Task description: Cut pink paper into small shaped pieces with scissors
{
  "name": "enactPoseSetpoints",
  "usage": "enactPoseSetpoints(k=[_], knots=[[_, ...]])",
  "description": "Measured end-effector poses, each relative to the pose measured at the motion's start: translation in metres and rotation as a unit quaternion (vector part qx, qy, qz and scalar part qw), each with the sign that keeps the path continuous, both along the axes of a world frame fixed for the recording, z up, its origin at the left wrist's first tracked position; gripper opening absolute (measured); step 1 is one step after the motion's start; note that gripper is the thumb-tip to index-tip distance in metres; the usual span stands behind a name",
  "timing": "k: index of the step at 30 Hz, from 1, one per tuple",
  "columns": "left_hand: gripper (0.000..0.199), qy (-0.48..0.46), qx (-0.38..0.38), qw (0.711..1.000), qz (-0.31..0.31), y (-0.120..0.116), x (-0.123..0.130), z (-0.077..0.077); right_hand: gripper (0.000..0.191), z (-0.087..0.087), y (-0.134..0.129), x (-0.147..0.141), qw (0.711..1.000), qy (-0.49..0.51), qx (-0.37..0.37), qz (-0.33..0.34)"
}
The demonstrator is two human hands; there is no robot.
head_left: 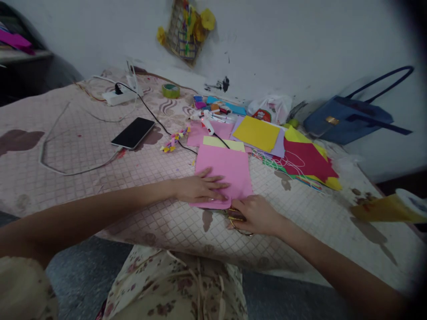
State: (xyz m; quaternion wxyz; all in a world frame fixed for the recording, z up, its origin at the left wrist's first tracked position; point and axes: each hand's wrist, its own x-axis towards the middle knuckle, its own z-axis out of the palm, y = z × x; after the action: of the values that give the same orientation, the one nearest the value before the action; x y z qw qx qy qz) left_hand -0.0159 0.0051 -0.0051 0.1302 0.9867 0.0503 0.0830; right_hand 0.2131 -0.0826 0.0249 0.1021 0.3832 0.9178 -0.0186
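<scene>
A pink sheet of paper [230, 164] lies on the table in front of me. My left hand [198, 186] rests flat on its lower left part, fingers stretched out over it. At the sheet's lower right corner, my right hand [255, 215] is closed around a pair of scissors [237, 218] with yellowish handles. The blades are mostly hidden at the near edge of the paper. Just beyond the pink sheet, a pale yellow sheet [223, 143] sticks out from under it. A white glue gun [207, 122] lies behind these papers, its cord running over them.
To the left are a phone [133, 133] on a cable, a power strip [122, 95] and green tape [171, 91]. A small colourful paper piece [175, 140] lies nearby. Rightward are yellow paper [256, 133], red paper [310, 160], white string [278, 162], a blue bag [347, 118] and a yellow roll [383, 208].
</scene>
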Motion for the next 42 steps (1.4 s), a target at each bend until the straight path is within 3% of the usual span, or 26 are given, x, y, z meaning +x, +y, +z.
enactPoseSetpoints(k=[15, 25, 33, 42], knots=[[0.041, 0.022, -0.002, 1.0, 0.009, 0.0, 0.001, 0.0, 0.04, -0.002, 0.002, -0.003, 0.999, 0.049, -0.022, 0.005], [0.041, 0.041, 0.011, 0.999, 0.017, -0.002, 0.002, 0.002, 0.037, 0.0, 0.006, -0.014, 1.0, 0.004, -0.011, 0.009], [0.04, -0.01, 0.008, 1.0, 0.015, -0.002, 0.002, -0.003, 0.038, 0.0, 0.004, -0.01, 1.0, 0.001, -0.001, 0.021], [0.039, 0.032, 0.012, 0.999, 0.025, -0.004, 0.003, 0.001, 0.046, 0.001, 0.006, -0.019, 1.0, -0.004, 0.002, 0.025]])
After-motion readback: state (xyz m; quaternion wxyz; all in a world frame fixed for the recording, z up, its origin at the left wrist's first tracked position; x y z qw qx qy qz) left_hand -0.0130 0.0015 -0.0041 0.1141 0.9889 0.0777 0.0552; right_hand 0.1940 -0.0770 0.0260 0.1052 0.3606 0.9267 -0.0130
